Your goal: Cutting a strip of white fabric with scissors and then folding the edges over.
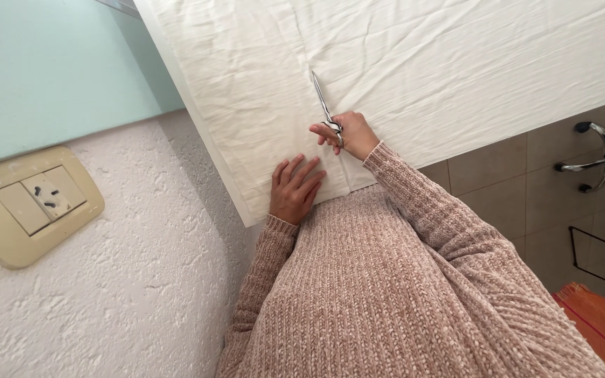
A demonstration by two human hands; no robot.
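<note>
right grip [344, 134] closed on scissors [325, 108] | left hand [294, 187] flat, cloth [414, 63] near table edge [213, 150]

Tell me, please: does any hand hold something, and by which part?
The right hand holds metal scissors by the handle loops, blades pointing away over the white fabric. The left hand holds nothing; it lies flat on the fabric.

White cloth [421, 70] — silver scissors [323, 105] — pink knit sleeve [414, 196], pale green wall [43, 70].
</note>
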